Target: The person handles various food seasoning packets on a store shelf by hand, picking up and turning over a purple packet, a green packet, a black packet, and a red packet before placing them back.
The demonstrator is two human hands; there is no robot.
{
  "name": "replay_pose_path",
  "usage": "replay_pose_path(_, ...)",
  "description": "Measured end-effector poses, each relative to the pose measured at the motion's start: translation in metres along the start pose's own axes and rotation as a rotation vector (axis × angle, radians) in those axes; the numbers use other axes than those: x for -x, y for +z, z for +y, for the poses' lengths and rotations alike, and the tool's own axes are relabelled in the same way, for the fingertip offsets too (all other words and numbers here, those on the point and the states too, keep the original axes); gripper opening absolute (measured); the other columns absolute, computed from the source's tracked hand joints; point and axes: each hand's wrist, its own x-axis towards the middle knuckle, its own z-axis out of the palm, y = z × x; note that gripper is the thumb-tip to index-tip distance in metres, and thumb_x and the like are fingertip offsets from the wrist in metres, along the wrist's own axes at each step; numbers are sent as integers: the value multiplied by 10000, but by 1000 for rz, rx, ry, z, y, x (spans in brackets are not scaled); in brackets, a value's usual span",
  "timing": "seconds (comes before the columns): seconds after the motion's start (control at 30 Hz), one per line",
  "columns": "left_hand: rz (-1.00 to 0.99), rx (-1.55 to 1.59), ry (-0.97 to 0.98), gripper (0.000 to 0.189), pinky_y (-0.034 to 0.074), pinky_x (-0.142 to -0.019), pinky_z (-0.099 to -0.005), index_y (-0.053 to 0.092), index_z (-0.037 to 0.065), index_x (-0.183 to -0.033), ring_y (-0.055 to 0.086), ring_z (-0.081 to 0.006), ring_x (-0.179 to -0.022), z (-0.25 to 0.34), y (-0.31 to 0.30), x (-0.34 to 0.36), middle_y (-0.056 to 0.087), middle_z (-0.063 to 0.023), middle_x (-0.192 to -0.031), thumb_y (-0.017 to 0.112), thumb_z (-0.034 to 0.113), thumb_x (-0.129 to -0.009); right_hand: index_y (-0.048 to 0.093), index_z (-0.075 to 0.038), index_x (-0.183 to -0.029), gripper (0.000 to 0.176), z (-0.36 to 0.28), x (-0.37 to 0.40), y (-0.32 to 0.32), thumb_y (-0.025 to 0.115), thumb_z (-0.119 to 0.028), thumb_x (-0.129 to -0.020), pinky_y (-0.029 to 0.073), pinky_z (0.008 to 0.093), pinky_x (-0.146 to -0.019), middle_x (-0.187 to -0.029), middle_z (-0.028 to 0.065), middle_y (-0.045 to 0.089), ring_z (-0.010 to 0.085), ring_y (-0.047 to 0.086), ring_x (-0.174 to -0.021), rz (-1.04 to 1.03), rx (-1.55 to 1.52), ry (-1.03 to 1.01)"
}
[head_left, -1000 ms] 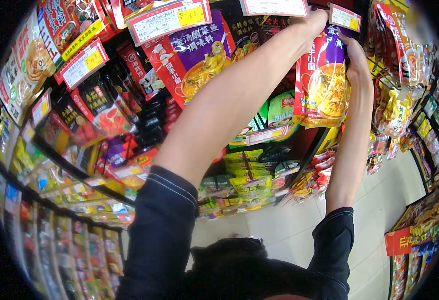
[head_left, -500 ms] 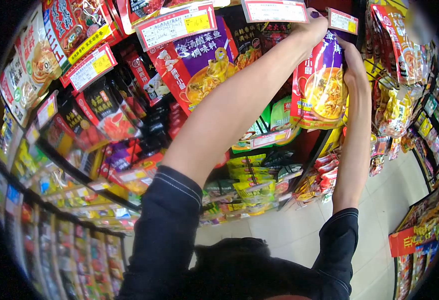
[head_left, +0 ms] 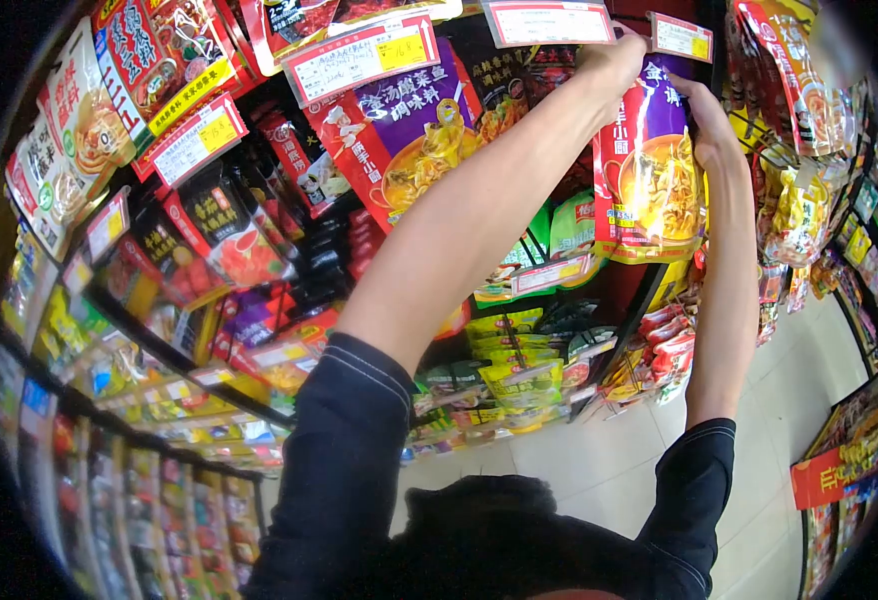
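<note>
A red and purple packet [head_left: 651, 175] with a noodle-like dish pictured on it hangs upright at the upper right. My left hand [head_left: 614, 68] is at its top left edge, its fingers bent beneath a white price tag [head_left: 549, 22] and partly hidden. At the packet's upper right edge is my right hand [head_left: 707, 115], with fingers curled against the side and some of them behind it. A smaller price tag [head_left: 681, 38] sits just above. To the left hangs a matching packet [head_left: 399, 130], partly behind my left forearm.
Black and red packets [head_left: 224, 235] fill the rack at the left. Green packets [head_left: 521, 375] hang on a lower level. More packets [head_left: 794, 80] hang at the right. Pale floor tiles [head_left: 599, 460] show below, with a red-fronted display [head_left: 827, 478] at the lower right.
The view has shifted slightly, so the shelves and lower arms appear a little further right. Both hands remain at the top of the same packet.
</note>
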Motion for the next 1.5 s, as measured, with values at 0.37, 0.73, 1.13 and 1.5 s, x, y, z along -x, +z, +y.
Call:
replay_pose_path(0.37, 212, -572, 342, 503, 530, -937, -476, 604, 58, -1281, 676, -398, -1045, -56, -46, -44, 712, -211, -1104, 737, 184, -812, 655, 31, -1156, 325, 31, -67, 4, 611, -255, -1006, 474, 315, -821, -987, 62, 710, 141, 623, -871, 52, 139, -363)
replay_pose_path(0.73, -293, -714, 569, 479, 519, -927, -461, 526, 37, -1333, 662, -362, -1060, 11, -126, 175, 638, -212, -1202, 666, 156, -891, 530, -122, -1416, 592, 91, -160, 62, 449, -540, -1005, 423, 518, -1041, -1327, 243, 614, 468, 547, -1257, 466, 614, -633)
replay_pose_path(1.13, -146, -241, 603, 58, 421, -492, -342, 637, 90, -891, 597, -229, -573, 80, -247, 411, 668, -122, -736, 667, 139, -881, 563, 37, -1388, 563, 79, 54, 7, 526, -403, -1038, 396, 343, -1100, -1439, 223, 553, 271, 550, -1317, 99, 1100, -707)
replay_pose_path(1.5, -57, 97, 891, 223, 282, -312, -275, 506, 490, -1136, 407, -134, -373, 49, -276, 397, 636, -30, -594, 558, 345, -975, 762, 49, -894, 286, 226, 315, 146, 589, -174, -939, 381, 233, -391, -580, 67, 656, 99, 526, -391, -845, 8, -169)
